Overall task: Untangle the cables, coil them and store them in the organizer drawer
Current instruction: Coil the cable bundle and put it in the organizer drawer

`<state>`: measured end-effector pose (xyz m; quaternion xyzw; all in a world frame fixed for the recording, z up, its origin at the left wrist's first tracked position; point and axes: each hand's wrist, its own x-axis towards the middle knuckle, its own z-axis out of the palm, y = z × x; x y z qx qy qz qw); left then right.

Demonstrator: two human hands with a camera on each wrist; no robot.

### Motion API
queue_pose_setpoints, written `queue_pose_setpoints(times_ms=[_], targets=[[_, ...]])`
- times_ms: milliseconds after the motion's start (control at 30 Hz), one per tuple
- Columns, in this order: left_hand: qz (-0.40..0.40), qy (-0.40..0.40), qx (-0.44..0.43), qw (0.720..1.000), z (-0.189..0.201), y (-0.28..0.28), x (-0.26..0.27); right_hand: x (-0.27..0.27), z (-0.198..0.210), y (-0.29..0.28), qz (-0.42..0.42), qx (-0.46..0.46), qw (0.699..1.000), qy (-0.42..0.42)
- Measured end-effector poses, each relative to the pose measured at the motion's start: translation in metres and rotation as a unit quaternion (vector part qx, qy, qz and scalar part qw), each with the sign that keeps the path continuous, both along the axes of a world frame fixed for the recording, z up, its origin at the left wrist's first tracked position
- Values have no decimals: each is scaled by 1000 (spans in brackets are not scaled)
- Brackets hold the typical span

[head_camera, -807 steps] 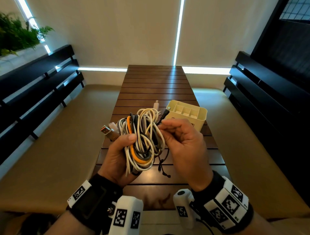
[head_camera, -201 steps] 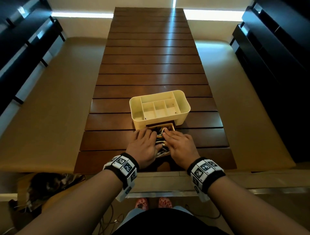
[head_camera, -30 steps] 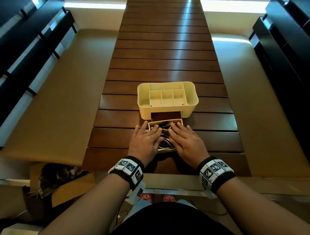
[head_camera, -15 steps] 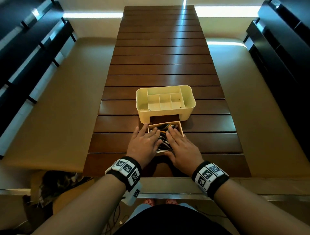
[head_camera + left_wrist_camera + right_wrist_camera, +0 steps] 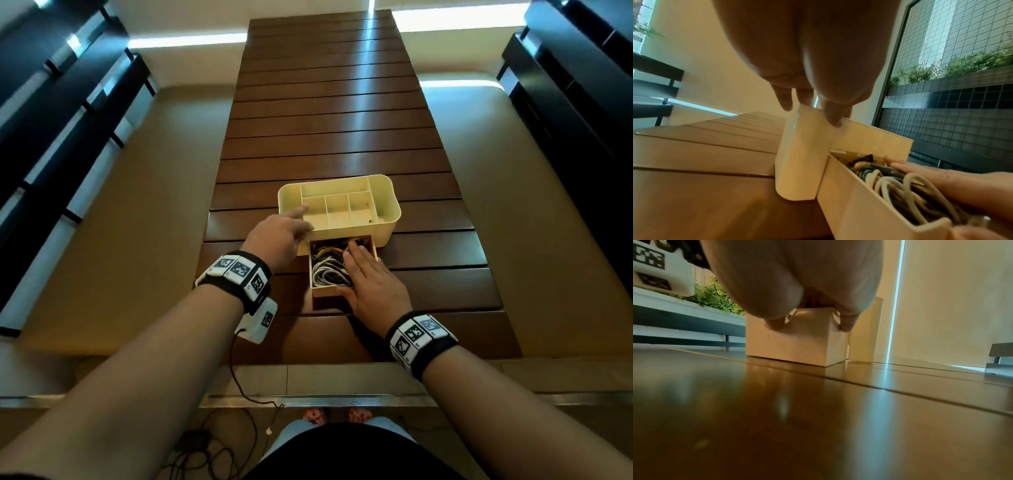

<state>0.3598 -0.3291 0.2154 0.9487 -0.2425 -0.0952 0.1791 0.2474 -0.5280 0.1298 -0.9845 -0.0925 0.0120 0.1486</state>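
The left hand (image 5: 281,233) is stretched forward, its fingers straight over the near left rim of the cream organizer (image 5: 387,192), its grip released. The right hand (image 5: 373,284) is laid flat, grip released, on coiled white, grey and orange cables (image 5: 327,270) packed in the drawer (image 5: 329,291). The drawer is pulled out toward the person, its long axis running along the slatted table (image 5: 329,113).

Dim warm room, window-strip backlight, tabletop glare, wide-angle distortion
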Motion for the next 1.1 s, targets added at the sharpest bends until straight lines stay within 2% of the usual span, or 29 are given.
queue_pose_setpoints(times_ms=[133, 300, 367, 433, 500, 533, 567, 633, 700, 800, 867, 967, 1033, 1100], targets=[[-3, 14, -36, 999, -1, 2, 4, 7, -1, -1, 0, -5, 1000, -3], [-24, 33, -26, 999, 2, 3, 3, 3, -2, -1, -14, -59, 997, -46], [-34, -18, 0, 999, 4, 1, -3, 2, -1, -1, -35, -75, 995, -56], [-37, -131, 19, 991, 6, -3, -19, 2, 0, -1, -50, -91, 993, -60], [-59, -198, 10, 978, 1, -13, -48, 3, 1, 2, -59, -90, 993, -55], [-88, -190, 25, 978, -6, -19, -65, 3, 1, 3, -62, -90, 993, -47], [-106, -149, 62, 981, -14, -24, -82, 3, 3, 4, -61, -92, 993, -39], [-103, -54, 168, 979, -32, -26, -101, 4, 11, 5, -52, -94, 994, -26], [-91, -7, 212, 973, -42, -24, -103, 5, 16, 2, -33, -78, 996, 8], [-95, 0, 223, 970, -43, -26, -100, 4, 19, -8, -16, -13, 1000, 13], [-94, 6, 231, 968, -43, -26, -97, 1, 21, -12, -12, 11, 998, -57], [-96, 17, 226, 969, -44, -25, -96, -9, 22, -4, 7, -23, 990, -139], [-91, 19, 215, 972, -45, -25, -97, -10, 24, 8, 23, -60, 991, -119], [-86, 19, 207, 974, -46, -25, -97, -6, 25, 15, 33, -89, 995, -43]])
